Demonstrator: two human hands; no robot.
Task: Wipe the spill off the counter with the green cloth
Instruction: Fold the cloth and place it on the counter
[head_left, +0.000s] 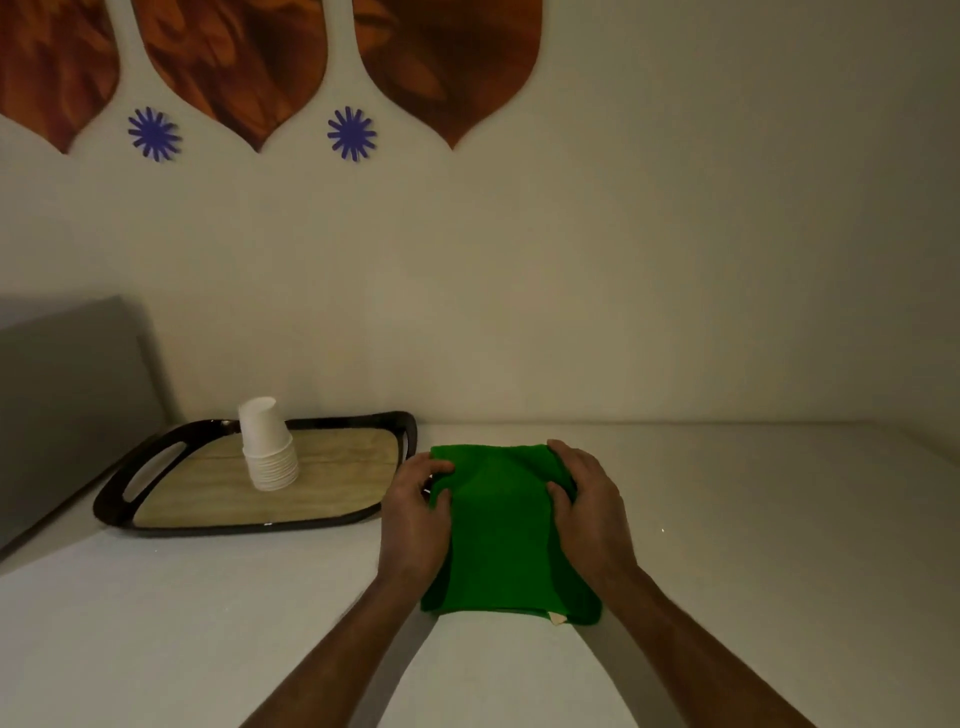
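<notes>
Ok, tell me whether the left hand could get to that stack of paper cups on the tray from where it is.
Probably yes. The left hand rests on the green cloth right beside the tray, and nothing stands between it and the paper cups. It would have to let go of the cloth first.

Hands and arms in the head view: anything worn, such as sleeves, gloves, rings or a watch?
Nothing worn shows. The left hand and right hand are bare, with no gloves, and no rings or watch can be seen. Both forearms are bare down to the bottom edge of the picture, so no sleeve is in view.
</notes>
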